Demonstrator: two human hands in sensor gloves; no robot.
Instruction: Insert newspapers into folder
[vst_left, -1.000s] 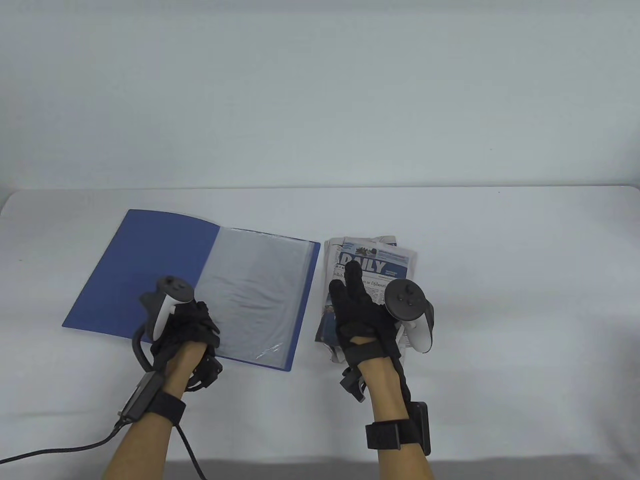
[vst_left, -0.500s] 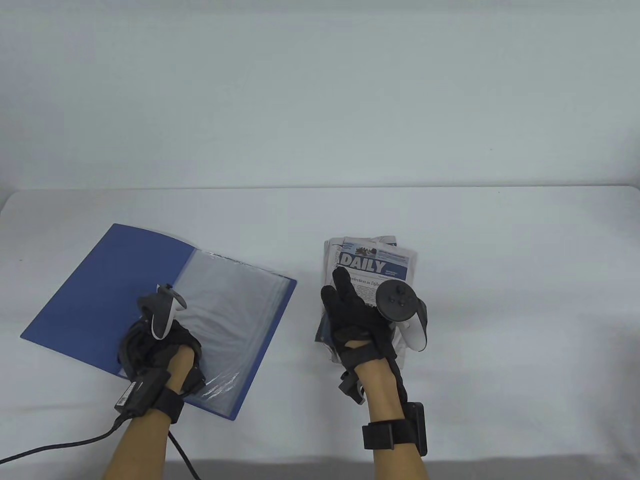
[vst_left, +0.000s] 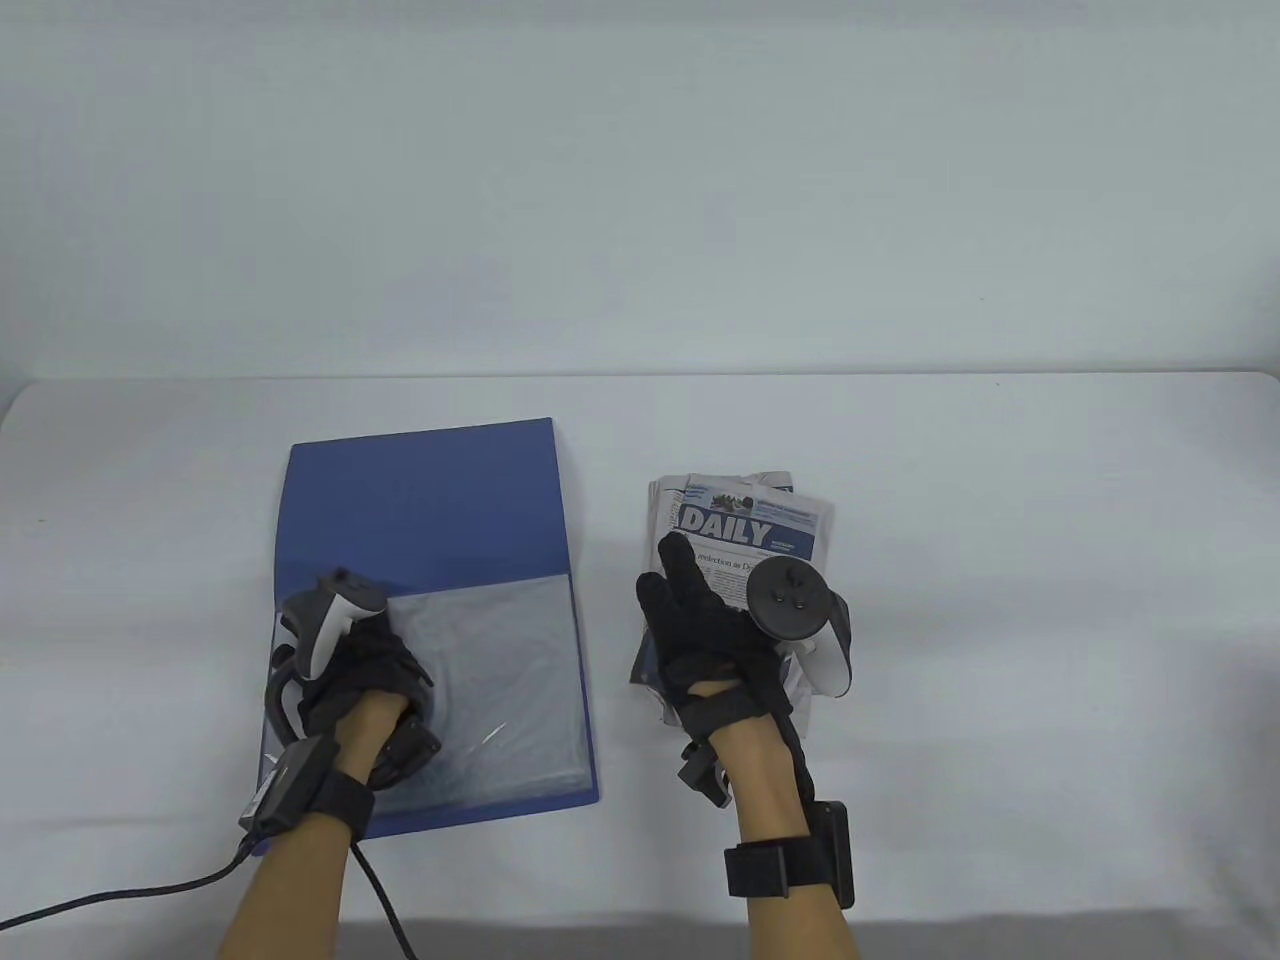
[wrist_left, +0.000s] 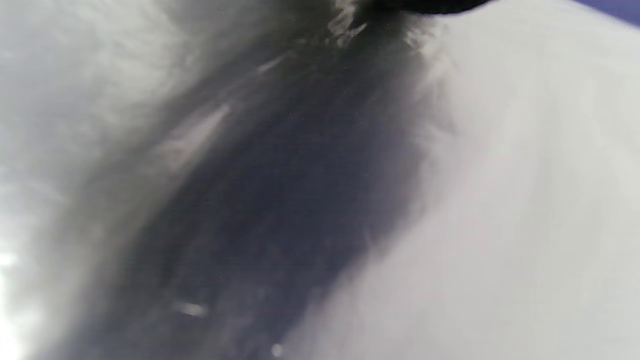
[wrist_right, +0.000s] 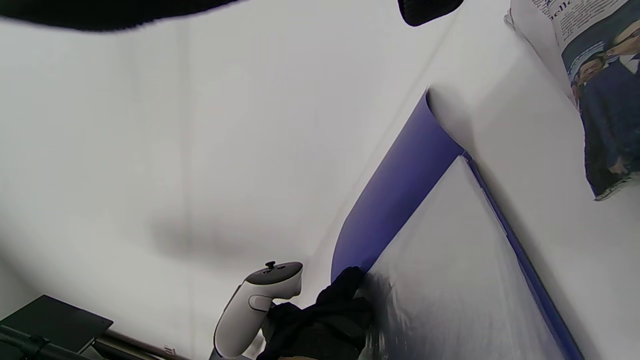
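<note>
The blue folder (vst_left: 420, 500) lies open at the table's left, its cover far and its clear sleeves (vst_left: 510, 680) near. My left hand (vst_left: 355, 675) holds it at the sleeves' left edge with curled fingers. It also shows in the right wrist view (wrist_right: 325, 315), on the sleeves (wrist_right: 450, 275) beside the blue cover (wrist_right: 400, 190). The left wrist view is a blur of clear sleeve. A folded stack of newspapers (vst_left: 760, 520) headed "DAILY" lies to the right of the folder. My right hand (vst_left: 700, 620) rests flat on its near half, fingers stretched out. The paper's edge shows in the right wrist view (wrist_right: 600, 125).
The table (vst_left: 1000, 600) is covered in white cloth and backed by a pale wall. A black cable (vst_left: 100, 900) runs from my left wrist off the near left edge. A strip of bare cloth separates the folder and the newspapers.
My left hand has turned the open folder clockwise, so the cover now lies far and the sleeves near. My right hand has slid slightly nearer on the newspapers.
</note>
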